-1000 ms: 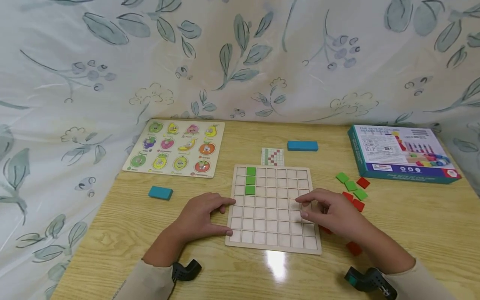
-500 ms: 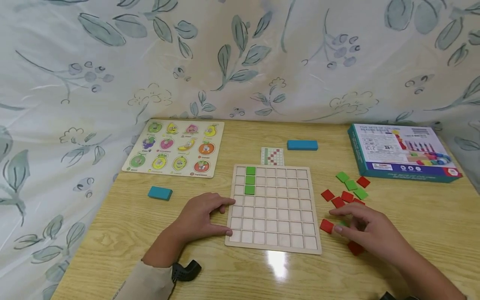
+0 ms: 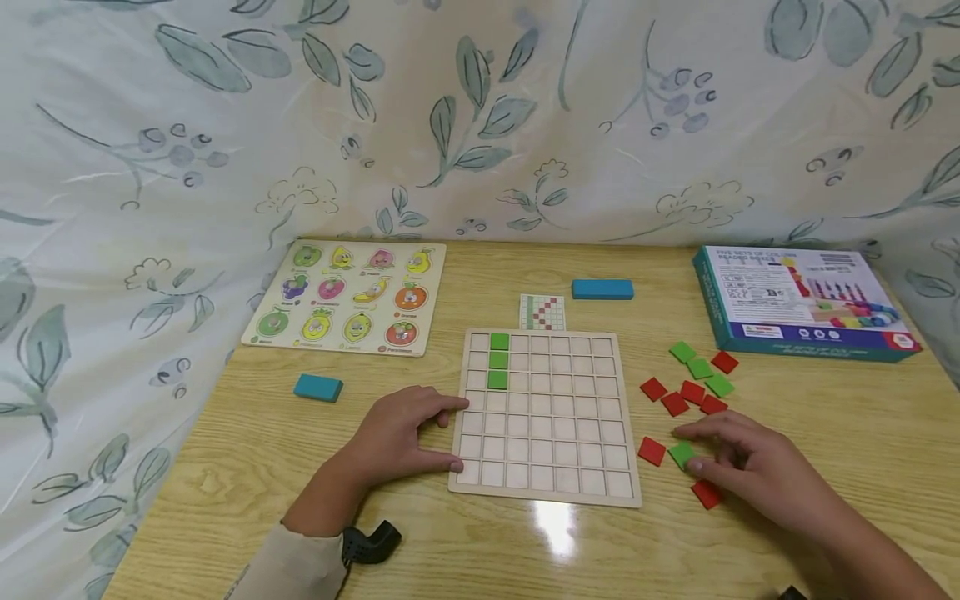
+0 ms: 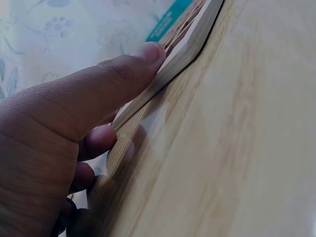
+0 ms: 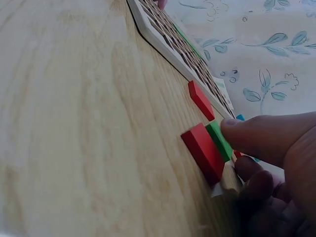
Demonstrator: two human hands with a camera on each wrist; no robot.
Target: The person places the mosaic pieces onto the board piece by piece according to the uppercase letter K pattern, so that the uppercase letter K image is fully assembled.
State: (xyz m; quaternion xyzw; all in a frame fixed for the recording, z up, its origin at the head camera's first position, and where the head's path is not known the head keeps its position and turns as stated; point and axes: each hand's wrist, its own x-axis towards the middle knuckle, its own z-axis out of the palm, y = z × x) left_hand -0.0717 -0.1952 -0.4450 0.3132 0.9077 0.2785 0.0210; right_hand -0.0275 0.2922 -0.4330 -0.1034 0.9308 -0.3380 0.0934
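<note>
A wooden grid board [image 3: 555, 492] lies flat on the table, with three green square tiles [image 3: 498, 360] stacked down its second column. My left hand [image 3: 397, 433] rests against the board's left edge, thumb and index fingertip spread apart along it. In the left wrist view the thumb [image 4: 123, 69] lies on that edge. Right of the board, my right hand [image 3: 757, 462] hovers low over loose tiles. Its thumb is at a green tile [image 3: 681, 456], with the index finger apart from it. A red tile [image 3: 651, 451] and another red tile [image 5: 205, 154] lie beside that green one.
More red and green tiles [image 3: 692, 392] lie right of the board. A small pattern card [image 3: 543, 312] sits behind it. Two blue blocks [image 3: 603, 289], a fruit puzzle board [image 3: 345, 297] and a boxed set [image 3: 810, 304] stand farther out. A patterned curtain hangs behind.
My right hand has moved right from over the board to the loose tiles, then slightly farther, uncovering the green tile. My left hand has stayed at the board's edge.
</note>
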